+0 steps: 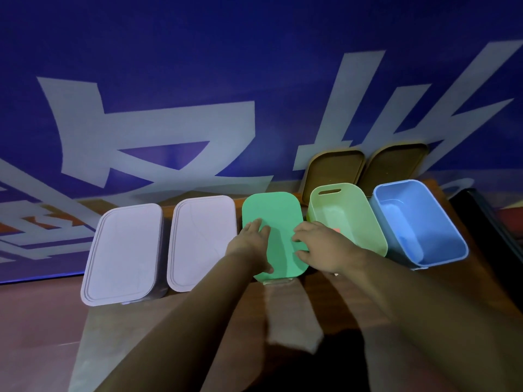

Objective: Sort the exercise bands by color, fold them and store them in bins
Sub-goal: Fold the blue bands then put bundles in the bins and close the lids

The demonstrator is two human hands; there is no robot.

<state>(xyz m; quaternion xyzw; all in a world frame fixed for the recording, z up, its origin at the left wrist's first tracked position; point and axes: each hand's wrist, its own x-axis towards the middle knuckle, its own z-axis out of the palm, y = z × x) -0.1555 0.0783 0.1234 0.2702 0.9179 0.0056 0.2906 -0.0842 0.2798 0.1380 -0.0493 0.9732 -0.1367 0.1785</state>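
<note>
Head view: smooth, round-cornered green lid point(273, 219)

Three lidded bins point(121, 253) stood left of two open bins point(445, 224) on the table point(198, 321); two lids point(334, 171) leaned on the wall point(198, 66) behind.

Dim bluish light over brown wooden counter point(288, 312) backed by blue banner wall point(198, 38) with large pale characters point(158, 131); black object point(481, 219) at right.
</note>
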